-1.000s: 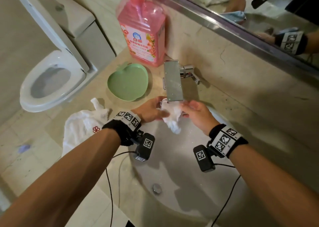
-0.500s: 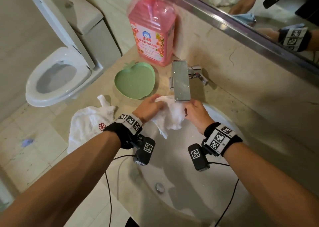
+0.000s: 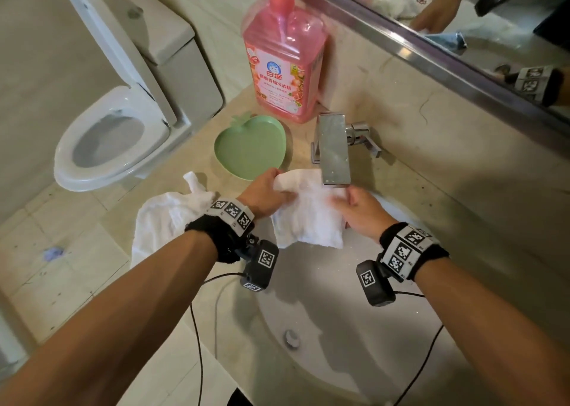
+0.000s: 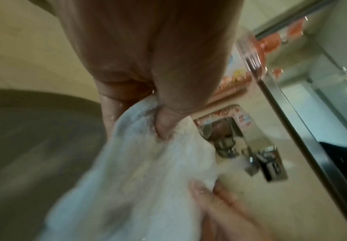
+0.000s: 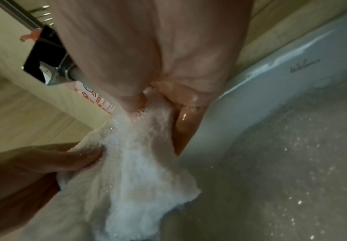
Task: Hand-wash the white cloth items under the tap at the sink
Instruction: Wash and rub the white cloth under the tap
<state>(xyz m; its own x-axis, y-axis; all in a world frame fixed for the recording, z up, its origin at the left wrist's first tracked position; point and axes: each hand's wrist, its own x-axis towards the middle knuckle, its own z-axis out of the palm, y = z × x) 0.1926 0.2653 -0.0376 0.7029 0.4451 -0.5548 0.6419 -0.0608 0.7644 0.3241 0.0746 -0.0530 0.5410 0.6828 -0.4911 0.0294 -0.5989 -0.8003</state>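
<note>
On the counter at far left we see a second white cloth (image 3: 166, 217) waiting beside the green dish (image 3: 251, 146). Our left hand (image 3: 265, 194) pinches one edge of the wet white cloth (image 3: 308, 211), spread under the tap (image 3: 334, 149) above the sink (image 3: 431, 359); our right hand (image 3: 362, 211) pinches the opposite edge. We judge this the rinsing step; next we should rub the halves together, then wring.
</note>
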